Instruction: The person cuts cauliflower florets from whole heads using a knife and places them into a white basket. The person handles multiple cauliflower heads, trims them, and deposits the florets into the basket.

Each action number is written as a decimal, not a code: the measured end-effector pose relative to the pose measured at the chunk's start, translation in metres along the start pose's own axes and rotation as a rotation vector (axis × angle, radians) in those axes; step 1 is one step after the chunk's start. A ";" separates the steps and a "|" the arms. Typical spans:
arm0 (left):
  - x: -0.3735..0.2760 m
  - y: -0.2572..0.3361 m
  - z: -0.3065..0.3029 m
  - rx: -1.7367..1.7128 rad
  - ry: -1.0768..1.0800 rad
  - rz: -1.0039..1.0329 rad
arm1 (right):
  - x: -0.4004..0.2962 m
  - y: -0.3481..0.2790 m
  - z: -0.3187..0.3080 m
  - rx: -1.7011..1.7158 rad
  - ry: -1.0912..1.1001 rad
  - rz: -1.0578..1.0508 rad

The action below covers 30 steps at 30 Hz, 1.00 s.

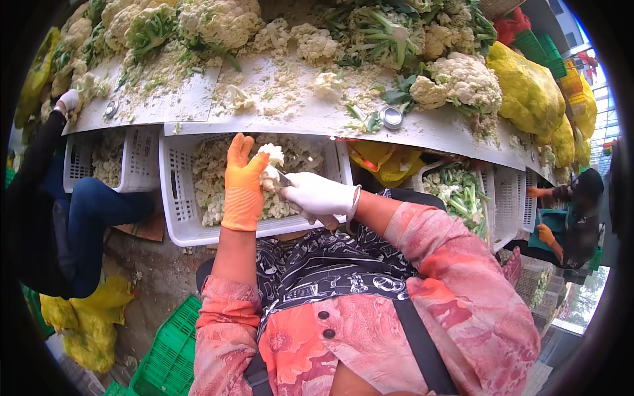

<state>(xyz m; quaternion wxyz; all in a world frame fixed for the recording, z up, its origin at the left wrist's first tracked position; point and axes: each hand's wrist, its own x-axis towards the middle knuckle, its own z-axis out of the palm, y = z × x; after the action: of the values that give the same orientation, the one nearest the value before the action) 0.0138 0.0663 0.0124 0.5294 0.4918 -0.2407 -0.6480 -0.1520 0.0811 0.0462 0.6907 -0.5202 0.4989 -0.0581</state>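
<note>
My left hand (pixel 242 185), in an orange glove, holds a small cauliflower piece (pixel 271 154) between thumb and fingers. In a white glove, my right hand (pixel 324 192) grips a knife (pixel 284 179), its dark blade close against that piece. Most of the knife is hidden in the fist, so its handle cannot be made out. Both hands hover over a white plastic crate (pixel 171 208) standing before my lap. Cut cauliflower florets (pixel 213 185) lie heaped inside it.
Cauliflower heads (pixel 220 22) and crumbs cover the metal worktable (pixel 282 121) ahead. A crate of leaves and stems (pixel 458 193) stands right. Co-workers sit left (pixel 49 198) and right (pixel 569 222). Yellow mesh sacks (pixel 525 91) rest on the table; a green crate (pixel 168 346) is on the floor.
</note>
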 end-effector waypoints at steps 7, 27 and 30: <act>0.009 0.015 -0.009 0.027 0.160 -0.088 | 0.015 0.013 -0.048 -0.741 0.649 -0.409; 0.029 -0.008 -0.006 0.153 -0.144 -0.072 | 0.083 0.005 -0.127 -0.613 0.691 -0.298; 0.030 -0.010 -0.009 0.145 -0.158 -0.084 | 0.083 0.024 -0.121 -0.813 0.798 -0.435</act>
<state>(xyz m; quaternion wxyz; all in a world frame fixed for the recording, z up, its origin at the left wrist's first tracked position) 0.0188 0.0435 -0.0109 0.4441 0.4860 -0.3071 -0.6872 -0.2118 -0.0375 -0.0194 0.1688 -0.7703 0.5839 -0.1932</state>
